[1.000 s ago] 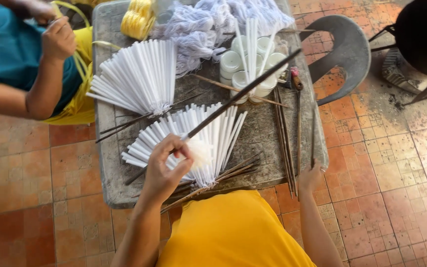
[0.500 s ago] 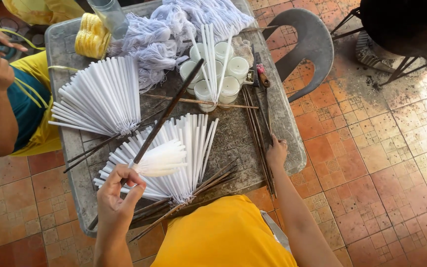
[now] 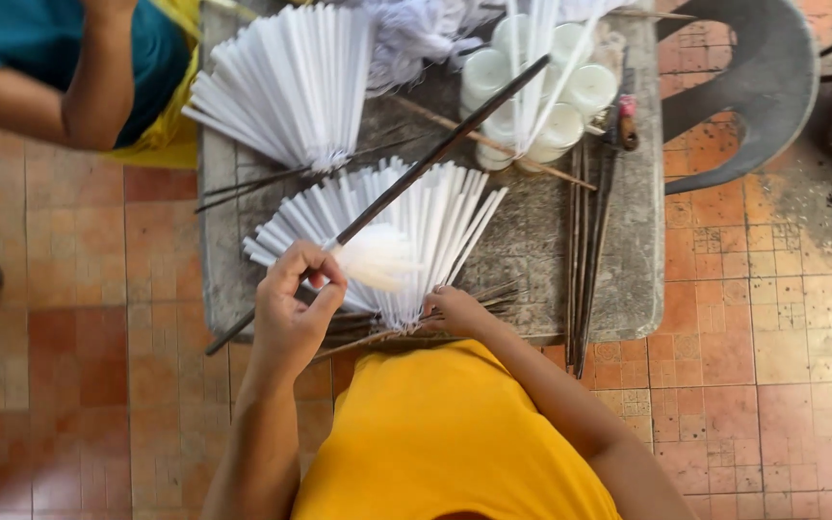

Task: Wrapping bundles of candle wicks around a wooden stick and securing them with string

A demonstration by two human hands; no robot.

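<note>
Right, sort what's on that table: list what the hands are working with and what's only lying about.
In hand:
- left hand pinching a white paper strip
- long dark stick
- near paper fan, right hand at its base

Lying about:
- far paper fan
- white cups
- spare sticks
- grey chair

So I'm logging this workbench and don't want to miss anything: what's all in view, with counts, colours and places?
Fans of strips: two, white; far left and centre of table.
Long stick: one, dark, lying diagonally over the centre fan.
Thin sticks: several, dark, table's right side.
Round tubs: several, white, far right.
Fluffy fibre: white heap, far edge.
Table: one, grey.
Chair: one, grey, right.
Co-worker's arm: top left.
Left hand: fingers pinching a white piece.
Right hand: at the centre fan's base.
</note>
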